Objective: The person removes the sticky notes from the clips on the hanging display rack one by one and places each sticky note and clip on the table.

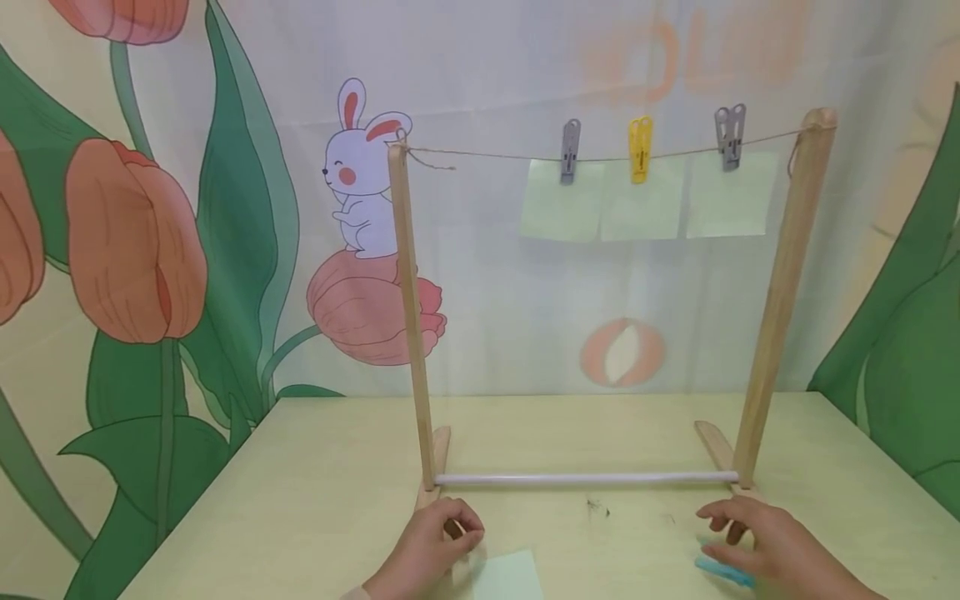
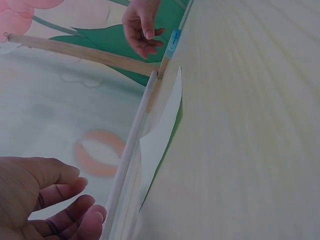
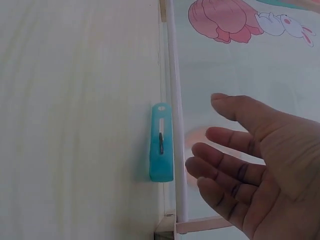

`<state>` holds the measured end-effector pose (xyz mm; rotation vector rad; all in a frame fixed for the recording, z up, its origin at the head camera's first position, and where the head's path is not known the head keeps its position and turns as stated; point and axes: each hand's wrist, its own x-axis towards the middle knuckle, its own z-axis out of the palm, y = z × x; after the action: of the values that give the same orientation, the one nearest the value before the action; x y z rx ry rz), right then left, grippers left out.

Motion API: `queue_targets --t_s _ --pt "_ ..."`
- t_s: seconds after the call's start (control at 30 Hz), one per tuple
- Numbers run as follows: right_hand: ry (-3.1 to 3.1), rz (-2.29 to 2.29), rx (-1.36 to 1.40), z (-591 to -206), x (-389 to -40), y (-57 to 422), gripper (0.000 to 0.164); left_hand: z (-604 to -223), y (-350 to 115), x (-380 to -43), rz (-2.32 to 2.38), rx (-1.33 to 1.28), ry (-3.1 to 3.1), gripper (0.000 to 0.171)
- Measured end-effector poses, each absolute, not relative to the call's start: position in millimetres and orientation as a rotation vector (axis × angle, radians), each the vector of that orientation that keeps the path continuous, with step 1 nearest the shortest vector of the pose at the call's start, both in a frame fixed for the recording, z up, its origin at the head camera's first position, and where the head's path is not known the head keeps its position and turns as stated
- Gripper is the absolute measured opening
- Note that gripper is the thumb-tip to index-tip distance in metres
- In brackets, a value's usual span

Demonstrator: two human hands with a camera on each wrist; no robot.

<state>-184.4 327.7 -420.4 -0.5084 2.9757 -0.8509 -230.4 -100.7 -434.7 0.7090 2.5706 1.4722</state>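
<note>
My left hand [image 1: 431, 537] hovers above the table with its fingers loosely bent and nothing between them. Just right of it lies a pale green paper square [image 1: 510, 577]; in the left wrist view the paper [image 2: 162, 135] curls up off the tabletop. On the other side, my right hand [image 1: 772, 537] hangs over a blue clothespin [image 1: 723, 572], partly covering it in the head view. The right wrist view shows the blue clothespin [image 3: 161, 145] lying whole, apart from the relaxed, spread fingers [image 3: 220, 165].
A wooden frame [image 1: 780, 308] stands behind the hands, joined low by a white rod [image 1: 585, 479]. Along its string [image 1: 487, 155], grey clothespins [image 1: 570, 150] and a yellow clothespin [image 1: 640, 150] hold three pale green paper squares [image 1: 645, 208]. A printed curtain [image 1: 510, 333] hangs behind the table [image 1: 300, 500].
</note>
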Motion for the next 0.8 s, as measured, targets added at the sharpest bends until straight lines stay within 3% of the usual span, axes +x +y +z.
queue_targets --t_s 0.37,0.53,0.8 --pt "3.062 -1.008 -0.721 -420 -181 330 0.027 -424 -101 -231 1.564 0.754 2.512 0.010" --pt "3.061 -1.052 -0.669 -412 -179 329 0.024 -421 -102 -232 1.582 0.768 2.508 0.013" --pt "3.054 -1.037 -0.368 -391 -175 319 0.030 -410 -101 -232 1.609 0.765 2.522 0.017"
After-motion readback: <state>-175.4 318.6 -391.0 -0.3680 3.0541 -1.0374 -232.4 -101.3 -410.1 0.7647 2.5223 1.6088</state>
